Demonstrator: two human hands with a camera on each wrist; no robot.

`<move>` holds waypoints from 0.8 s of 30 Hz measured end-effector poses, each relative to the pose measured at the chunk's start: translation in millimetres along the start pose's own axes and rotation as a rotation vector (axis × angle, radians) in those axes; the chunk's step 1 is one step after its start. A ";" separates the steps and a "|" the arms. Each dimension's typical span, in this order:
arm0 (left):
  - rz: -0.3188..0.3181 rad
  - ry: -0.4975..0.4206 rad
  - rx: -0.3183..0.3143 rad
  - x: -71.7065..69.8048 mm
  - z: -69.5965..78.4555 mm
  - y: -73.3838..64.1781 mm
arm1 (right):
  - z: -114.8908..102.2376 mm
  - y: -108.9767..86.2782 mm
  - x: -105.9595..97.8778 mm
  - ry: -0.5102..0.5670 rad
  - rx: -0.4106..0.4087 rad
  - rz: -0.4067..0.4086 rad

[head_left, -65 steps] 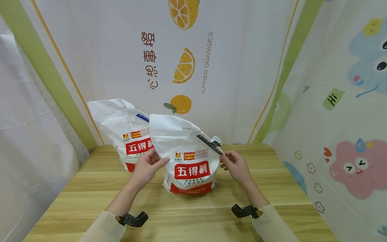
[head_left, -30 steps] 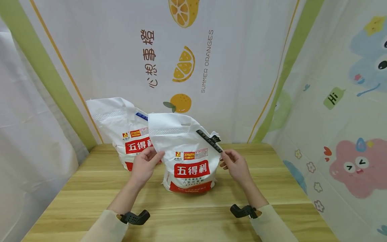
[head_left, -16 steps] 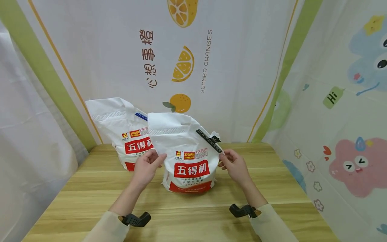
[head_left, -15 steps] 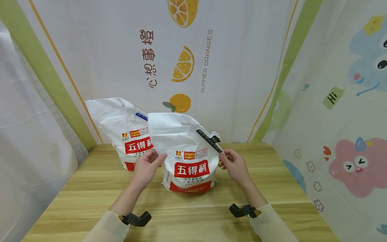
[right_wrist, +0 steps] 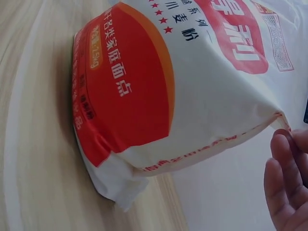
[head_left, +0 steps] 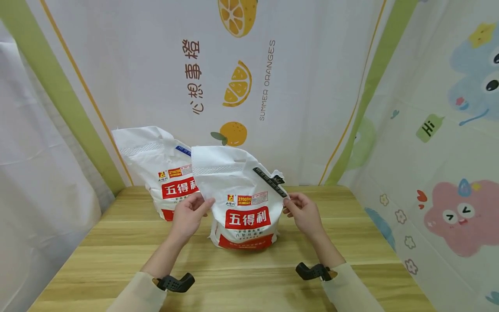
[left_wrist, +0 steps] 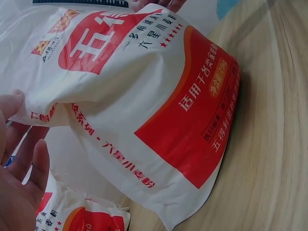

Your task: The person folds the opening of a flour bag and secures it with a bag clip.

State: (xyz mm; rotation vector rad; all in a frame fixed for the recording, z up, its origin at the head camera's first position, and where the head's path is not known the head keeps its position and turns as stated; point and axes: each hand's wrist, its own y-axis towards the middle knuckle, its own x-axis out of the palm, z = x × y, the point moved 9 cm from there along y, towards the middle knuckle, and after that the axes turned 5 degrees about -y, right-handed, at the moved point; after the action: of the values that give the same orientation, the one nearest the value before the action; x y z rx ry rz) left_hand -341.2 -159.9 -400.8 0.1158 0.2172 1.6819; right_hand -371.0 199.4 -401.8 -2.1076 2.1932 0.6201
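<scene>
A white and red flour bag (head_left: 247, 219) stands upright on the wooden table, its top leaning left. A black bag clip (head_left: 269, 182) runs along its slanted upper right edge. My left hand (head_left: 189, 216) pinches the bag's left side between thumb and fingers. On the other side my right hand (head_left: 306, 214) pinches the edge just below the clip's lower end, and in the right wrist view its fingertips (right_wrist: 281, 139) hold a corner of the bag. A second flour bag (head_left: 177, 188) with a blue clip (head_left: 183, 150) stands behind to the left, partly hidden.
The wooden table (head_left: 249, 286) reaches back to a white curtain (head_left: 312, 86) printed with oranges. More printed cloth hangs on the right side (head_left: 413, 164) and plain white cloth (head_left: 43, 164) on the left.
The front bag's top has straightened slightly since the earliest frame, and the left thumb has shifted a little to the left. Over the last half second hands and bags keep their places.
</scene>
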 end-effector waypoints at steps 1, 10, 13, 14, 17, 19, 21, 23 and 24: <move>-0.005 -0.002 0.005 -0.1 0.4 -0.3 | -0.4 0.1 -0.2 -0.005 -0.002 0.000; -0.001 -0.002 0.017 -1.2 -2.1 1.4 | -0.3 5.0 1.6 -0.021 0.001 -0.014; -0.010 0.008 0.018 -1.6 -3.3 0.2 | 2.2 4.7 0.1 -0.033 0.013 -0.032; -0.013 0.012 0.019 -2.3 -3.7 -0.5 | 3.2 4.0 -0.3 -0.040 0.017 -0.044; -0.031 0.027 0.028 -6.4 -3.4 -2.9 | 6.1 -0.1 -2.6 -0.085 0.014 -0.092; -0.055 0.047 0.050 -10.3 -1.1 -4.8 | 6.8 -3.9 -5.8 -0.151 -0.007 -0.118; -0.095 0.093 0.086 -13.9 2.9 -7.7 | 5.6 -9.1 -11.4 -0.253 -0.038 -0.128; -0.137 0.179 0.143 -17.1 8.7 -11.5 | 1.2 -16.4 -15.7 -0.364 -0.092 -0.148; -0.162 0.237 0.176 -17.9 11.9 -14.1 | -0.9 -20.5 -17.4 -0.425 -0.118 -0.159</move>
State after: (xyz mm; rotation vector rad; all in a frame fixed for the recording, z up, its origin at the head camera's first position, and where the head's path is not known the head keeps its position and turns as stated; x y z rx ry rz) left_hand -322.9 -175.3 -391.2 0.0290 0.5398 1.5118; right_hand -349.5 215.7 -401.1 -1.9469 1.7830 1.0869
